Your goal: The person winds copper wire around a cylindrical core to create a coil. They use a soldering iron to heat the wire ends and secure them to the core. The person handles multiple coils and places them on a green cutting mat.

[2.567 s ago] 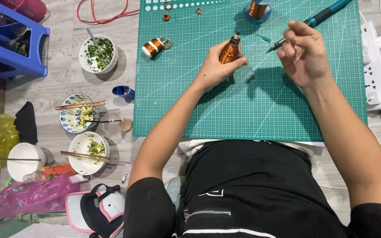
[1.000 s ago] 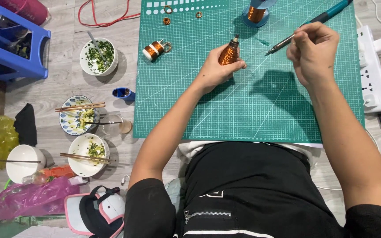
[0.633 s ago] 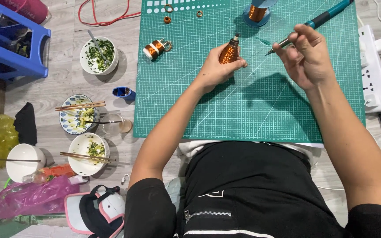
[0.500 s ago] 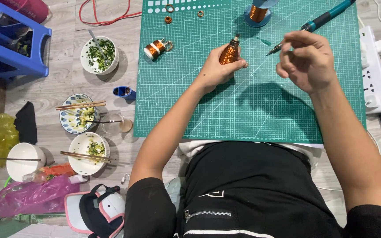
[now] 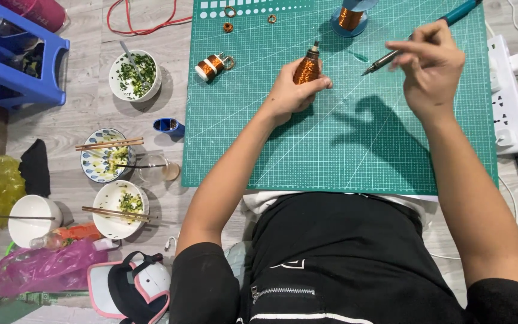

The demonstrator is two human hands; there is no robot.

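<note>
Soldering iron [image 5: 418,37] tip toward copper spool [image 5: 307,67]

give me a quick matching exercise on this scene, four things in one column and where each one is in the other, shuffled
Things:
1. copper wire spool
2. teal-handled tool
3. blue stool
4. white power strip

Places:
a. floor, far top left
b. held in the left hand
c. along the green cutting mat's right edge
d. held in the right hand

Pairs: 1-b, 2-d, 3-a, 4-c

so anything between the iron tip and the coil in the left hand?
Nothing visible. The soldering iron tip points at the copper coil held by the left hand; only bare green cutting mat lies between them.
</note>
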